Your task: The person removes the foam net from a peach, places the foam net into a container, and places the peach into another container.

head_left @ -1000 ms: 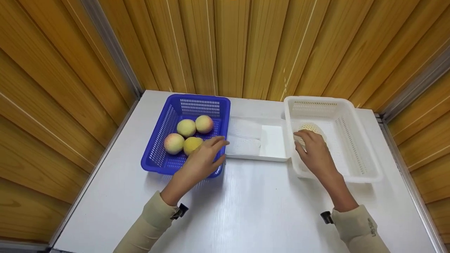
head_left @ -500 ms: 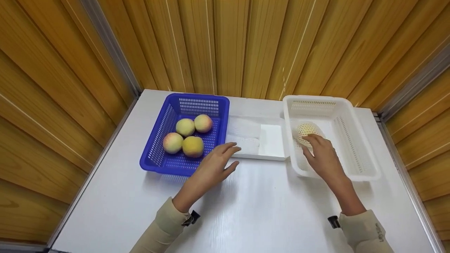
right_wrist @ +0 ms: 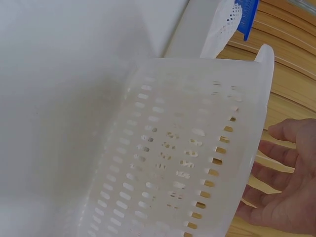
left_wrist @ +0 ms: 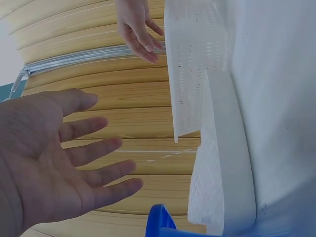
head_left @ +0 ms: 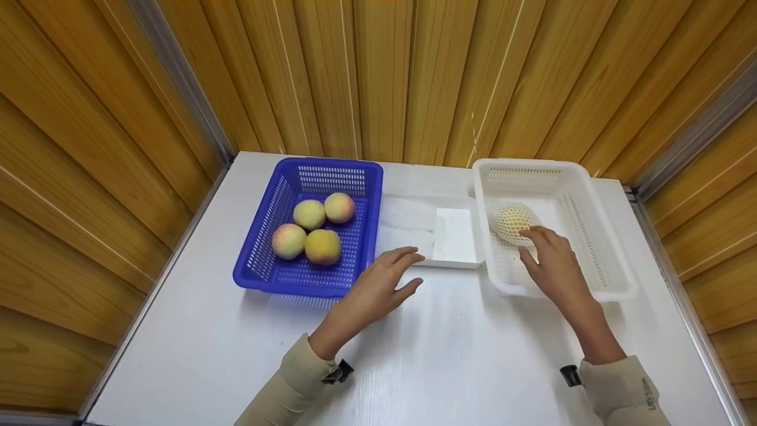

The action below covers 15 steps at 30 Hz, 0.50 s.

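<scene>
My left hand [head_left: 378, 284] hovers over the front right corner of the blue basket [head_left: 248, 269], fingers spread and holding nothing; the left wrist view shows its bare palm [left_wrist: 49, 168]. Several peaches [head_left: 322, 247] lie in that basket. Above the front part of the white basket [head_left: 618, 260] is my right hand [head_left: 553, 266], its fingers loosely bent. Near its fingertips a peach in a white foam net [head_left: 513, 223] lies in the basket's left part. In the right wrist view the basket wall hides that peach from sight, and the hand [right_wrist: 291, 177] shows beyond the rim.
Between the baskets lies a shallow white tray [head_left: 455, 236] with white foam nets [head_left: 408, 216] in its left part. A white table [head_left: 443, 355] bears everything. Wood-patterned panels [head_left: 378, 83] stand behind and at both sides.
Both hands have drawn back toward the front and right. My left hand has come off the blue basket's peaches, and the netted peach in the white basket is more fully visible.
</scene>
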### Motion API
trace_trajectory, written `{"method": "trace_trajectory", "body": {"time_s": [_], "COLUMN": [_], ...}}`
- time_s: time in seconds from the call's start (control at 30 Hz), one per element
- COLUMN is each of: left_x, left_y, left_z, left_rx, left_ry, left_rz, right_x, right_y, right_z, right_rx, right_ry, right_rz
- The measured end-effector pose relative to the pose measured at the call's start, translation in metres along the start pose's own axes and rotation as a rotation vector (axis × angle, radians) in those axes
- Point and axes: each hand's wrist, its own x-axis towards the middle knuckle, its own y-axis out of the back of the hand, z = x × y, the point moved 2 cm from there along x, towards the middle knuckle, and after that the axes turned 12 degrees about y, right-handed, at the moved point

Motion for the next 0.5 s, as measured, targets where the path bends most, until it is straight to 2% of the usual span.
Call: {"method": "trace_trajectory", "body": {"time_s": [0.17, 0.33, 0.5], "left_x": [0.004, 0.012, 0.016], "left_y": [-0.003, -0.001, -0.001], "left_z": [0.003, 0.003, 0.003], "left_rx": [-0.041, -0.097, -0.111], "left_ry": [0.010, 0.008, 0.012], "left_rz": [-0.019, 0.012, 0.005], "right_x": [-0.002, -0.004, -0.004], "right_y": [0.002, 0.003, 0.005], "right_z": [0.003, 0.007, 0.009], "right_rx": [-0.008, -0.006, -0.006], "right_ry": [-0.033, -0.055, -0.050], "right_rz": [-0.020, -0.047, -0.054]}}
